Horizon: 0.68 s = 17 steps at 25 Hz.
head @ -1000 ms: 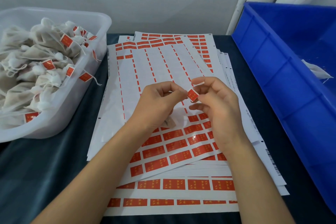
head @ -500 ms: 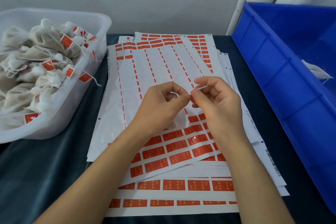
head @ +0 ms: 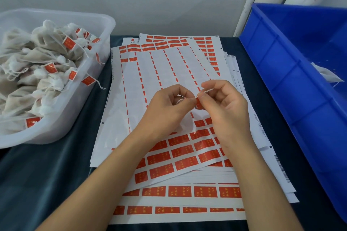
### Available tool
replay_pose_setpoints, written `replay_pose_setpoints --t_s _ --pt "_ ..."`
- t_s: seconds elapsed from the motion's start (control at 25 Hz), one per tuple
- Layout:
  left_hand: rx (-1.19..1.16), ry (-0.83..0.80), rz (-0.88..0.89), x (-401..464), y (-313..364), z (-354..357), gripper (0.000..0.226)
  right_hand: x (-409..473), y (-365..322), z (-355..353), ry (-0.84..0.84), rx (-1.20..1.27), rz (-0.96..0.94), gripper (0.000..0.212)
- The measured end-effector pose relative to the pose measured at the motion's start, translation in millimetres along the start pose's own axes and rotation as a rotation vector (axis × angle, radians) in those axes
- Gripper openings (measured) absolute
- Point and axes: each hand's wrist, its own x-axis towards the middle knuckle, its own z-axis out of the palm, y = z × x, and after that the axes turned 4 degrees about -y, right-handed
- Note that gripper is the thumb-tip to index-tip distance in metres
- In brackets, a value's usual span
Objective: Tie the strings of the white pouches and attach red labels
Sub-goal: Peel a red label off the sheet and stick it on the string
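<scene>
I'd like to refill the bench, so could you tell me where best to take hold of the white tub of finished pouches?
Probably grip the clear tub by its flared rim, one hand on each long side, coming from above. The walls look smooth and sloping, and the labelled pouches are heaped near the top, so keep it level.

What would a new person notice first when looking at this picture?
Probably the two hands at the centre: the left hand and right hand pinch a thin white string with a small red label between them. Under them lies a spread stack of red label sheets. A clear tub of labelled white pouches sits on the left, a large blue crate on the right.
</scene>
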Motion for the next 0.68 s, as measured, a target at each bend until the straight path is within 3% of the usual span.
replay_pose_setpoints --t_s 0.68 --pt "0.069 -0.076 0.021 -1.1 3.8 -0.6 0.013 0.7 0.9 0.3 0.017 0.109 0.030 0.019"
